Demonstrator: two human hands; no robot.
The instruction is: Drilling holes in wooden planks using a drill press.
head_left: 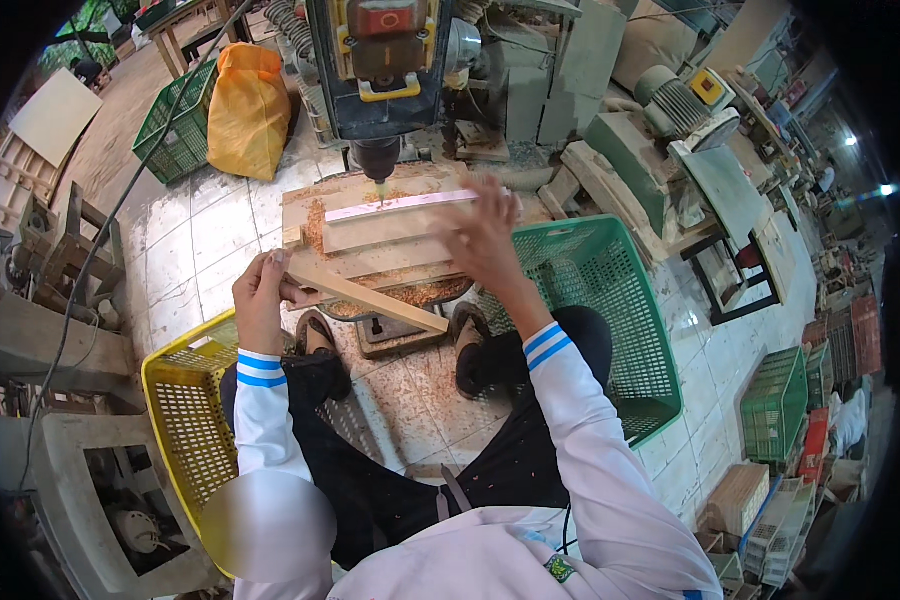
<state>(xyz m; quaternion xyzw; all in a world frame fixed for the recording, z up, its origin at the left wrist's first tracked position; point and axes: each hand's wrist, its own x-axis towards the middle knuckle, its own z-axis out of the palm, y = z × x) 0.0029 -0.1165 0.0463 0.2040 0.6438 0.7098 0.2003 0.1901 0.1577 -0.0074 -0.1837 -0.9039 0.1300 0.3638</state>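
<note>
My left hand (262, 290) pinches one end of a narrow wooden strip (378, 300), which slants down to the right across the front of the drill press table. Over the right end of the wooden work board (305, 200), my right hand (485, 238) is smeared by motion; its fingers look spread, with nothing seen in them. A pale straight strip (410, 205) lies along a wooden block (370, 234) on that board. Above it, the drill chuck (377, 158) points down with a thin drill bit (380, 190), clear of my hands. Wood shavings (317, 225) lie around the block.
A yellow plastic crate (195, 400) stands by my left leg and a green crate (650, 340) by my right. Farther off are an orange sack (248, 115), another green crate (175, 135) and a motor (673, 100). A black cable (100, 235) hangs at the left.
</note>
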